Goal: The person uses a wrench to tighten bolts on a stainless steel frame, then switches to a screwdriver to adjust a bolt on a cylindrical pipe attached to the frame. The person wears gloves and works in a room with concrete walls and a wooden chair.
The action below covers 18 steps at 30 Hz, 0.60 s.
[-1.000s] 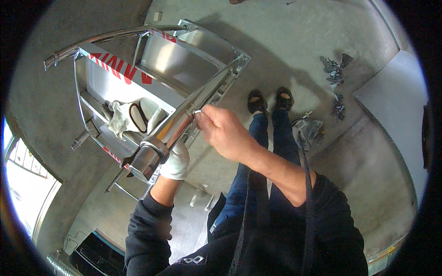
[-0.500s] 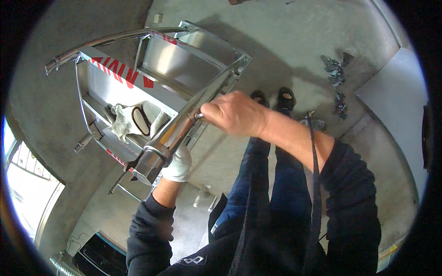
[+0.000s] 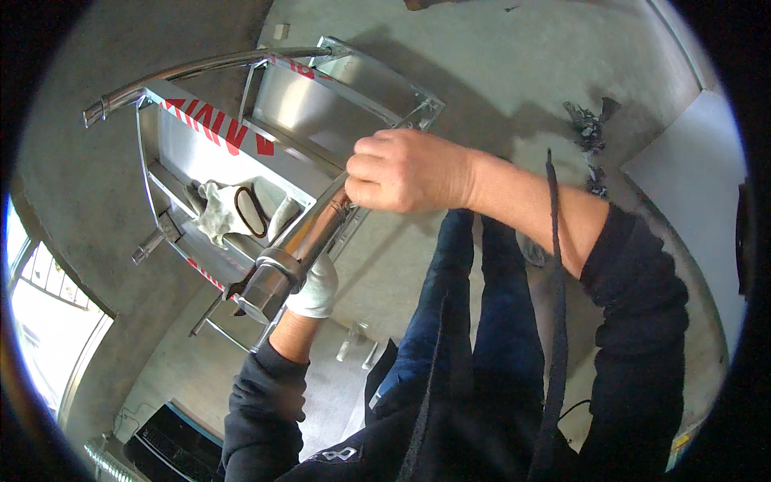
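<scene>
A shiny metal pole (image 3: pixel 301 241) with an open round end rises toward the camera from a steel scaffold frame (image 3: pixel 321 112) below. My left hand (image 3: pixel 315 287), in a white glove, grips the pole just under its collar. My bare right hand (image 3: pixel 405 170) closes around the pole higher along it, near the frame's corner rail. What is under the right palm is hidden.
A white glove and a black loop (image 3: pixel 233 210) lie on the frame's lower shelf, which has red-and-white striped edges. A curved tube (image 3: pixel 193 71) arcs over the frame's far side. Metal clamps (image 3: pixel 590 128) lie on the concrete floor. My legs and shoes stand below.
My right hand has slid along the pole toward the camera and now covers more of it. The left hand keeps its grip and the view has tilted closer.
</scene>
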{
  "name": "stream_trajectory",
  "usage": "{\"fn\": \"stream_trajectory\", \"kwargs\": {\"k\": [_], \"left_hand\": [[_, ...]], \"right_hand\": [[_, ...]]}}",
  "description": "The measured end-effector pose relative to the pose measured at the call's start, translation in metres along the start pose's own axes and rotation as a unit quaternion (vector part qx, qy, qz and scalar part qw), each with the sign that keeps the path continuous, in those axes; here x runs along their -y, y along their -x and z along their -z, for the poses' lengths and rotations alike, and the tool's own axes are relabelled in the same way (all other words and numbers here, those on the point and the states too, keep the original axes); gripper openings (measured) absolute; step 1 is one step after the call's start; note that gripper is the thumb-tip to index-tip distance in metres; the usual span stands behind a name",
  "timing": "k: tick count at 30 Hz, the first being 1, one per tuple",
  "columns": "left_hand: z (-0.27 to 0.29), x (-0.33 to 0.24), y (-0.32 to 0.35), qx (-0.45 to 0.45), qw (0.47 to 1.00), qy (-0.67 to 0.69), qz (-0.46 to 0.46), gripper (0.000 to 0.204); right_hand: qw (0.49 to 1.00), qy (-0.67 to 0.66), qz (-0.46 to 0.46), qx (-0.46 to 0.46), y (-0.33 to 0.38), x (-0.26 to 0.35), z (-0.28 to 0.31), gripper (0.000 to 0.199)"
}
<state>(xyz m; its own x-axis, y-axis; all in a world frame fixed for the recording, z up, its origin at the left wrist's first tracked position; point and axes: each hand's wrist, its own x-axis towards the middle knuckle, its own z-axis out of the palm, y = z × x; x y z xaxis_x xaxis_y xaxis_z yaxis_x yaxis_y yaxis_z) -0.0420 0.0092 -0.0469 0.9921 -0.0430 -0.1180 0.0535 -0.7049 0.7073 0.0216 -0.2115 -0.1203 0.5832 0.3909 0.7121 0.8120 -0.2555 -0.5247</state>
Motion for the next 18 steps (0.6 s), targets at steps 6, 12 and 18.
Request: {"fn": "stream_trajectory", "kwargs": {"k": [6,12,18], "left_hand": [[-0.001,0.014,0.001,-0.014,0.999,-0.019,-0.024,0.061],[0.001,0.013,0.003,-0.009,1.0,0.004,0.003,0.062],[-0.001,-0.012,0.0,0.019,0.998,0.019,0.055,0.063]], "right_hand": [[0.938,-0.179,-0.29,-0.057,0.032,0.027,0.008,0.02],[0.616,-0.464,-0.626,-0.118,0.022,0.063,0.018,0.019],[0.605,-0.525,-0.584,-0.133,0.002,0.089,0.0,0.018]]}}
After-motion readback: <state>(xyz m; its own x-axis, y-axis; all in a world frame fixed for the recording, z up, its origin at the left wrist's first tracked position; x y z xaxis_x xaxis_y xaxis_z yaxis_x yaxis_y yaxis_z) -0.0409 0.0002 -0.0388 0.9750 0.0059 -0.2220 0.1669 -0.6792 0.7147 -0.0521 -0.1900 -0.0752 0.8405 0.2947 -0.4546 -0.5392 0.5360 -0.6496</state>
